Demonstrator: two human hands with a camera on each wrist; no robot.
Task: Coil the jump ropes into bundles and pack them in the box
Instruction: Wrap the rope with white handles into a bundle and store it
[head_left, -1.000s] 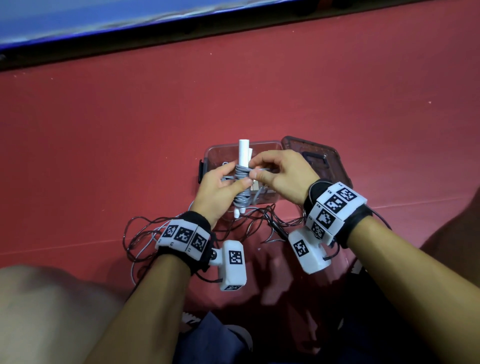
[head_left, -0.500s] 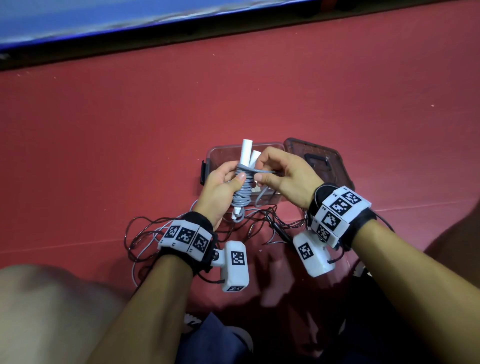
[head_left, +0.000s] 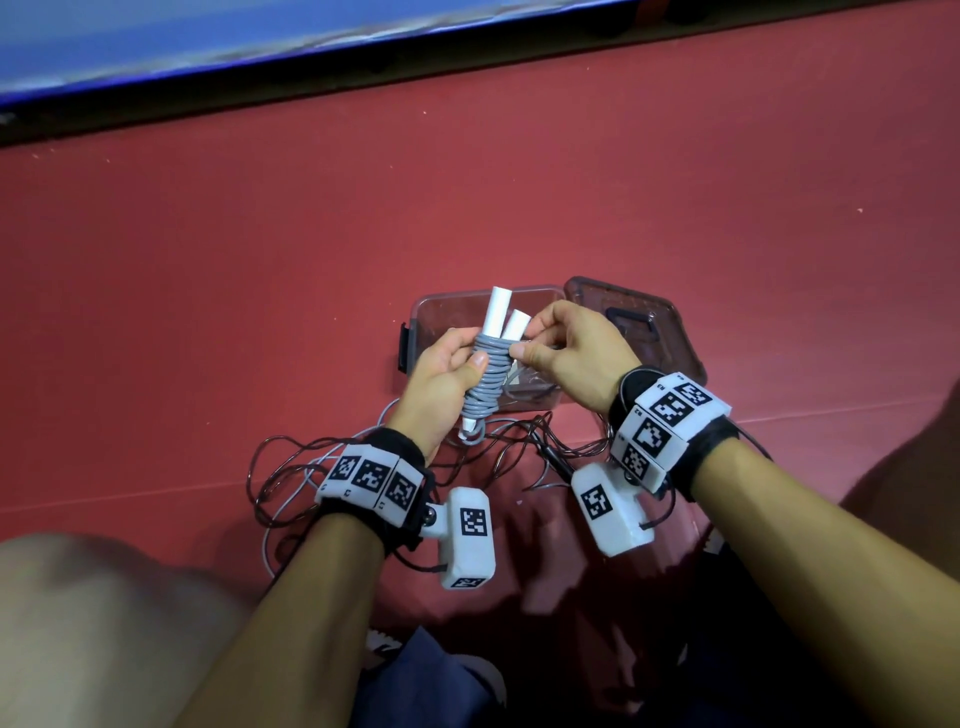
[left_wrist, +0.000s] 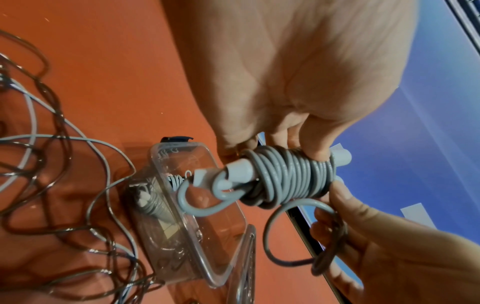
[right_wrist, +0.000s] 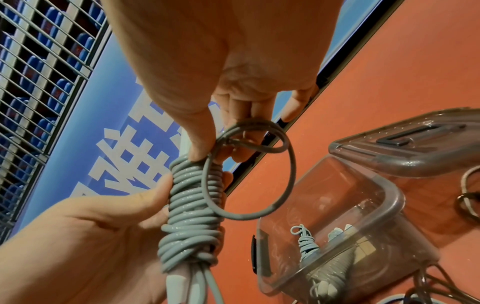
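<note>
Red floor (head_left: 260, 234), with a blue board (head_left: 156, 47) along the top edge of the head view. Item: grey jump rope bundle (head_left: 488, 374), centre of frame, cord wound in tight turns round two white handles (head_left: 496, 312) that project from its upper end. Held above the clear plastic box (head_left: 441, 306); left hand (head_left: 441, 379) wrapped round the coil, thumb pressed across the turns. Right hand (head_left: 566, 358) pinches the loose end of the cord just right of the coil's top; in the right wrist view that end forms an open loop (right_wrist: 285, 185) standing off the bundle. Box: open, on the floor behind the hands, containing at least one finished grey bundle (right_wrist: 306, 242). Lid (head_left: 649, 332): dark translucent, lying at the box's right side. Loose ropes (head_left: 291, 478): dark and pale cords, tangled on the floor below the hands, lower left of centre.
</note>
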